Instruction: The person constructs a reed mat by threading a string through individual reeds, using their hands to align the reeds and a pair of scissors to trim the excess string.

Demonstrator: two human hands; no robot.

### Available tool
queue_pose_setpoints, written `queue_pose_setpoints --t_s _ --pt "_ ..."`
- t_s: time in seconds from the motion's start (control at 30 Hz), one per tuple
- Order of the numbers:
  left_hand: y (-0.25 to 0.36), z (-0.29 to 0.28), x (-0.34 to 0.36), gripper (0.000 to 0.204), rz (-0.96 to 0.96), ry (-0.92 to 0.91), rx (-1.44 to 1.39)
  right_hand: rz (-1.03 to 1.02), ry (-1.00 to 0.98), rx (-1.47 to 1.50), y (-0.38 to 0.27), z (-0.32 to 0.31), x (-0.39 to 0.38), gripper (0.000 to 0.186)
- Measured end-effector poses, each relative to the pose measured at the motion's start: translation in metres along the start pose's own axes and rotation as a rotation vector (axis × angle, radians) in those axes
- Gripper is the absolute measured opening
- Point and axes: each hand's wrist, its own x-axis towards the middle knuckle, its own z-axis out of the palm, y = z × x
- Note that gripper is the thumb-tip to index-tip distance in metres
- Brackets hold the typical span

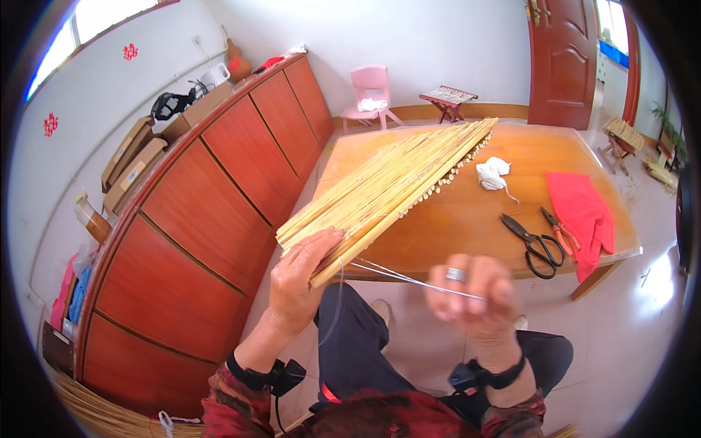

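A mat of straw-coloured stalks (387, 179), tied side by side, slants up from my lap over the table. My left hand (299, 274) grips its near lower corner, thumb on top and the other fingers out of sight beneath. From the mat's near edge a doubled white string (394, 274) runs taut to my right hand (475, 288), which is closed on it and a little blurred. That hand wears a wide silver-coloured ring (456, 274). A loose loop of thin string (339, 306) hangs below the left hand.
On the wooden table (438, 226) lie a white string bundle (493, 172), black scissors (535, 244), red-handled pliers (561, 230) and a red cloth (584, 219). A long red-brown cabinet (190, 248) stands at left. Behind the table are a pink chair (369, 91) and a folding stool (447, 98).
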Motion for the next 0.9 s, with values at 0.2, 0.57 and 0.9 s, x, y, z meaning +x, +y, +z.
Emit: queue_pose_setpoints --t_s 0.2,0.57,0.9 --pt "-0.017 0.009 -0.009 0.034 0.079 0.019 0.004 -0.127 0.12 -0.373 -0.126 0.029 -0.057 0.041" --pt "-0.024 0.022 -0.027 0.024 0.129 0.016 -0.049 -0.323 1.101 -0.857 -0.278 0.06 -0.269 0.023" --pt "-0.031 0.039 -0.059 0.019 0.251 -0.032 0.024 0.535 1.011 -2.481 -0.23 0.086 -0.156 0.013"
